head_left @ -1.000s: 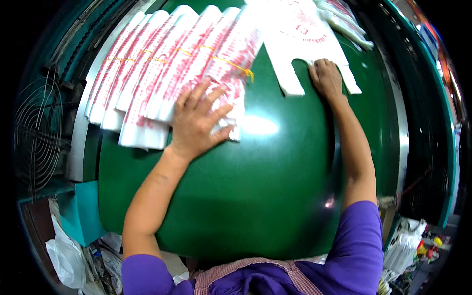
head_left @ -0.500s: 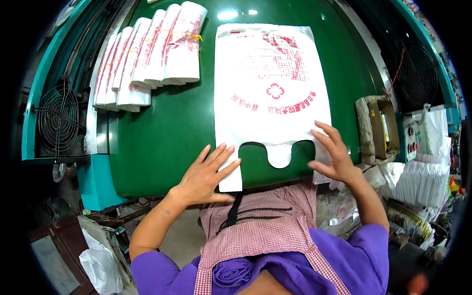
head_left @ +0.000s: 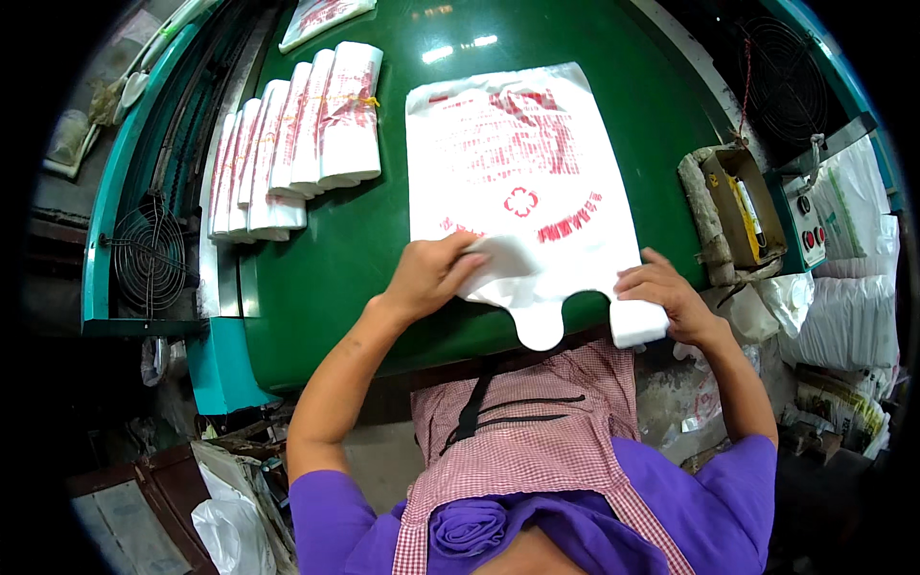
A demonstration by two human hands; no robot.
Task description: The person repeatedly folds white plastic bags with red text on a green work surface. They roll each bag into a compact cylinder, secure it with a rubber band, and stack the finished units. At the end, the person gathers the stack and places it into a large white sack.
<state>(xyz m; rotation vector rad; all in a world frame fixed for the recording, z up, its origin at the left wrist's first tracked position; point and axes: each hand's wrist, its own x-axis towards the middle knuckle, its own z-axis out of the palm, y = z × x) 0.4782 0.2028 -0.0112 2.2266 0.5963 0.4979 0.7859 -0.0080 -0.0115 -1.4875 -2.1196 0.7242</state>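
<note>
White plastic carrier bags (head_left: 522,182), printed red, lie stacked flat on your green table (head_left: 383,259).
Your left hand (head_left: 431,278) pinches the stack's left handle, folding it over; your right hand (head_left: 666,297) presses the right handle flat. Banded bag bundles (head_left: 297,144) sit at ten o'clock.

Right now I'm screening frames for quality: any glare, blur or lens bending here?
Head view: lamp glare on the glossy green table; fisheye bends its teal edge and blackens the corners; the white red-printed plastic bag stack and both hands look sharp.

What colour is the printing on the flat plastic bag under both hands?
Red print on the white plastic bag, clearest in the head view.
</note>
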